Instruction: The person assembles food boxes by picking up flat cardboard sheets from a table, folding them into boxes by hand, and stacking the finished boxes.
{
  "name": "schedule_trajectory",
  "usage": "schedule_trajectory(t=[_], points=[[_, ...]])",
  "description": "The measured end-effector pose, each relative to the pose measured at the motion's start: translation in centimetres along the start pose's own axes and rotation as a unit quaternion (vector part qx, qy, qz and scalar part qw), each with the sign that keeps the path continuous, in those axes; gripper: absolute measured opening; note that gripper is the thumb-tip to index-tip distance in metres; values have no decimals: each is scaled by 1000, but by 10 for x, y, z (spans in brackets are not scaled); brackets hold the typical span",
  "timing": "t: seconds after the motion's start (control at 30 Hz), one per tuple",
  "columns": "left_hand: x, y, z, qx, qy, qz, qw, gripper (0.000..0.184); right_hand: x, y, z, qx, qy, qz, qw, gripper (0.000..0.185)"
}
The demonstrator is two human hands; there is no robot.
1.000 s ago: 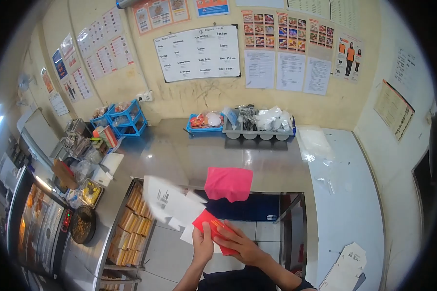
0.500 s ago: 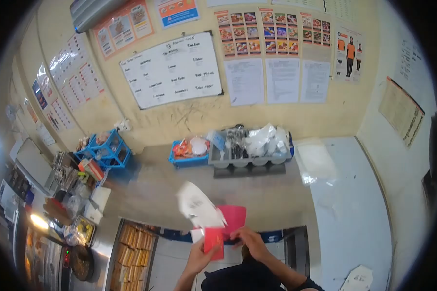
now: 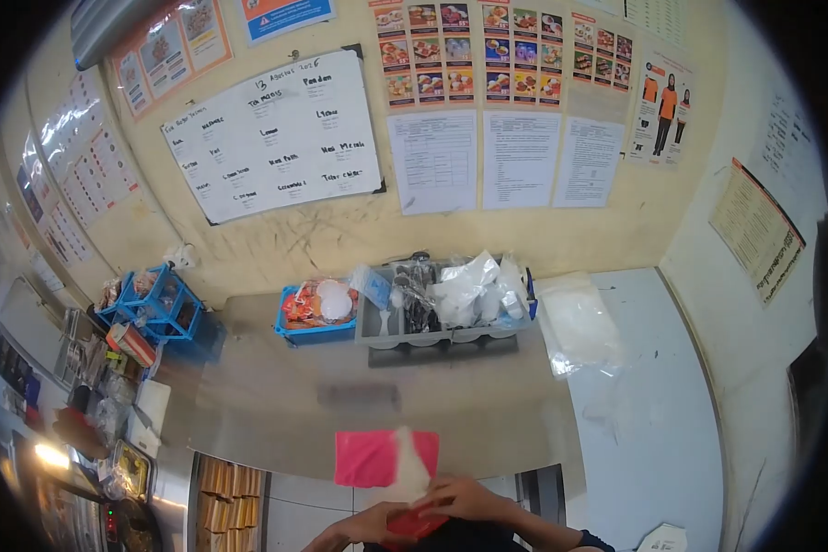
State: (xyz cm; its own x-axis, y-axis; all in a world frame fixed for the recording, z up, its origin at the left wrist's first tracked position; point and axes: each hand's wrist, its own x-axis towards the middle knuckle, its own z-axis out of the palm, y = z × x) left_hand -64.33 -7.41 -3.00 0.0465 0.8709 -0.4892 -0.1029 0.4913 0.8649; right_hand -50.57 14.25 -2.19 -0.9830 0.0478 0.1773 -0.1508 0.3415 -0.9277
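Close to my body, both hands meet over a small red card-like piece (image 3: 414, 523). My left hand (image 3: 370, 524) grips its left side with closed fingers. My right hand (image 3: 467, 500) is closed at its upper right, with the fingertips bent in. A whitish, motion-blurred piece like paper (image 3: 411, 465) rises from between the hands; which hand grips it I cannot tell. Just beyond, a flat pink sheet (image 3: 366, 458), cloth or paper, lies at the front edge of the steel table (image 3: 285, 414), partly covered by the whitish piece.
Against the wall stand a blue basket of packets (image 3: 317, 313) and a grey cutlery tray (image 3: 446, 317) holding plastic bags. Clear plastic bags (image 3: 580, 322) lie on the right counter. Lower left is a drawer of wrapped rolls (image 3: 230, 497). A white paper piece (image 3: 662, 538) sits lower right.
My hands and the red piece have moved down toward my body. The pink sheet, earlier by my right hand, now lies flat at the table edge. The view has shifted.
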Motion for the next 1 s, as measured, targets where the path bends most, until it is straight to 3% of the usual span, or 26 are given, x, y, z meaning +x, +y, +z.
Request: schedule_trajectory(t=[0.07,0.17,0.2,0.23,0.27,0.3,0.33,0.37,0.4,0.43,0.47,0.5,0.53,0.57,0.6,0.63,0.67,0.7,0.8,0.87,0.93,1.0], points=[[14,-23,-18,118,-30,35,992,54,12,3,-4,18,-170,11,985,21],[5,36,-27,171,-29,30,984,49,24,11,-46,109,-232,-28,966,34],[0,51,-31,176,-27,30,984,49,18,26,-45,206,-106,50,972,43],[-5,63,-35,205,-18,115,972,46,17,38,-43,297,22,127,946,51],[-8,72,-41,232,-10,199,952,44,24,51,-49,188,100,129,969,57],[-9,72,-51,303,-41,180,935,56,31,53,-54,79,176,132,972,64],[-3,83,-59,302,-42,175,936,56,39,49,-60,83,175,135,972,64],[12,104,-72,369,-126,144,909,60,51,43,-74,172,169,69,968,60],[19,112,-81,398,-124,176,892,63,60,39,-86,258,160,3,953,56],[25,120,-90,425,-120,209,873,66,66,34,-88,257,157,2,954,56],[27,120,-99,412,-29,303,859,68,75,27,-86,187,105,-61,975,52],[43,108,-116,143,7,265,954,66,89,13,-78,78,70,-147,984,43],[56,98,-130,-135,42,201,969,64,104,-1,-70,-23,50,-239,969,35],[47,115,-121,-469,6,200,860,52,110,-21,-61,-137,54,-272,951,31],[54,124,-114,-461,4,203,864,52,115,-33,-58,-251,58,-300,918,27],[65,128,-102,-393,194,207,875,46,119,-26,-53,-253,62,-303,917,27],[73,127,-93,-311,378,203,848,41,121,-13,-45,-245,115,-312,911,34],[85,127,-94,-259,394,358,806,37,125,-9,-45,-237,166,-323,901,40],[81,122,-79,-295,417,352,784,34,128,-2,-51,-158,190,-323,914,52],[76,122,-67,-303,414,344,786,31,129,1,-66,-191,173,-345,903,54],[72,121,-61,-194,403,390,805,29,131,0,-73,-224,156,-367,889,57],[72,119,-59,-146,430,380,806,27,131,-6,-75,-196,187,-324,906,57]])
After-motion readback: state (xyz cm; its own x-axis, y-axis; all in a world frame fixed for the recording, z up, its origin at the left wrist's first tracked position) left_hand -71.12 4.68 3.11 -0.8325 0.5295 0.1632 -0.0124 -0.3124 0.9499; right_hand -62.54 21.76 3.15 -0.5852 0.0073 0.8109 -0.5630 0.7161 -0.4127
